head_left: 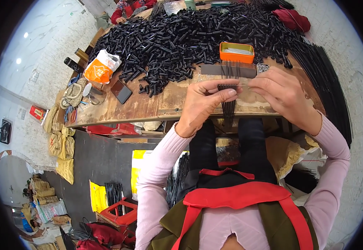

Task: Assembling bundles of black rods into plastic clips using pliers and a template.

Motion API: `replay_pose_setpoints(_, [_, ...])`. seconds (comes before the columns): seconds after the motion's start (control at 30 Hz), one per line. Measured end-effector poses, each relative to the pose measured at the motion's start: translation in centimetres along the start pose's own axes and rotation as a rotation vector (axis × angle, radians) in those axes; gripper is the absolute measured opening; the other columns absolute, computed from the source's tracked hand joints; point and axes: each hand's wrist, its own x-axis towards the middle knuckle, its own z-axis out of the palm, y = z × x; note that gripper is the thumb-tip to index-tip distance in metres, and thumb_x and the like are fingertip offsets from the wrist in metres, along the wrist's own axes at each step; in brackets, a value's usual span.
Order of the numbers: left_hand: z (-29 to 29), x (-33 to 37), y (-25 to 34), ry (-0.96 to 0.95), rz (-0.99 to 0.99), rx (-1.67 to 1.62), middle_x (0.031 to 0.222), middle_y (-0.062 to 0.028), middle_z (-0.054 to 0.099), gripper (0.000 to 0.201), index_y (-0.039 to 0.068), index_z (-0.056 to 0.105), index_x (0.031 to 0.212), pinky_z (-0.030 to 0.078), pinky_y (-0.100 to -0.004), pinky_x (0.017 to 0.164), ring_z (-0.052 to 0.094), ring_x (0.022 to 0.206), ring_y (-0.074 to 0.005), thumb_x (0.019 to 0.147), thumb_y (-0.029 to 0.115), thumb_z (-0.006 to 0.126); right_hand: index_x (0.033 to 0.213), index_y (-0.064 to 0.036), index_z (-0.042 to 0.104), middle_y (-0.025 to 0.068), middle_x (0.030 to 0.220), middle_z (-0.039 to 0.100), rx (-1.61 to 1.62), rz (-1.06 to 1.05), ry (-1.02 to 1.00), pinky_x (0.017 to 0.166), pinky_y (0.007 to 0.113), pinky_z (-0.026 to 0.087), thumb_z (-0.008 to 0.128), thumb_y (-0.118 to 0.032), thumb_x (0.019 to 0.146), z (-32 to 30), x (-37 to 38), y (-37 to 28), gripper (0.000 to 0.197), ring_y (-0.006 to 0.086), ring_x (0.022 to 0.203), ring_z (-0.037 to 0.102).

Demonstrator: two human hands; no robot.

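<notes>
My left hand (208,102) is closed over a row of thin black rods (228,109), thumb on top, just above the table's near edge. The rods lie side by side and stick out both ahead of and below the fingers. My right hand (283,91) is pinched on a thin light wire (245,86), whose free end reaches the row of rods. Just ahead of the hands lies a flat dark grey strip (211,69). Beyond it stands an orange box (236,57) with thin silvery wires in it. A small container of metal bits (262,67) sits beside my right fingers.
A large heap of black tubular parts (169,39) covers the far table. On the left lie a phone (121,91), a plastic bag (102,67) and a clear cup (94,94). Long black rods (325,83) hang over the right edge. A person's hand (121,20) is across the table.
</notes>
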Motion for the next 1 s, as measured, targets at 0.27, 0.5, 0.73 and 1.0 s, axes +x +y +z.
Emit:
replay_pose_setpoints(0.27, [-0.3, -0.1, 0.1, 0.056, -0.016, -0.076, 0.104, -0.0187, 0.07, 0.026, -0.007, 0.065, 0.115, 0.058, -0.0309, 0.087, 0.07, 0.097, -0.0234, 0.09, -0.002, 0.065, 0.105, -0.001, 0.069, 0.0099, 0.089, 0.065, 0.049, -0.088, 0.029, 0.061, 0.034, 0.049, 0.07, -0.003, 0.072, 1.4, 1.5, 0.6, 0.033, 0.0242, 0.073, 0.06])
replay_pose_setpoints(0.5, [0.1, -0.4, 0.6, 0.067, -0.06, -0.013, 0.101, -0.0151, 0.071, 0.026, -0.005, 0.067, 0.114, 0.057, -0.027, 0.086, 0.07, 0.094, -0.0187, 0.088, -0.003, 0.067, 0.108, -0.0001, 0.069, 0.0099, 0.092, 0.066, -0.122, -0.223, 0.035, 0.058, 0.033, 0.049, 0.068, -0.006, 0.071, 0.8, 1.4, 0.0, 0.038, 0.0234, 0.073, 0.061])
replay_pose_setpoints(0.73, [0.6, -0.1, 0.3, 0.074, -0.026, -0.097, 0.098, -0.0122, 0.073, 0.026, -0.004, 0.068, 0.114, 0.055, -0.0234, 0.083, 0.069, 0.09, -0.0139, 0.088, -0.001, 0.069, 0.116, -0.0004, 0.067, 0.0107, 0.093, 0.066, -0.034, -0.06, 0.045, 0.06, 0.033, 0.049, 0.069, -0.002, 0.071, 0.5, 0.4, 0.4, 0.045, 0.0248, 0.073, 0.061])
replay_pose_setpoints(1.0, [-1.6, -0.1, -3.0, -0.138, -0.271, 0.934, 0.099, -0.0139, 0.073, 0.047, 0.004, 0.067, 0.121, 0.056, -0.029, 0.076, 0.071, 0.09, -0.0253, 0.076, 0.011, 0.079, 0.115, -0.0013, 0.067, 0.0108, 0.091, 0.066, -0.013, 0.036, 0.158, 0.066, 0.031, 0.05, 0.06, 0.008, 0.082, 0.3, -0.7, 4.5, 0.035, 0.0249, 0.076, 0.062])
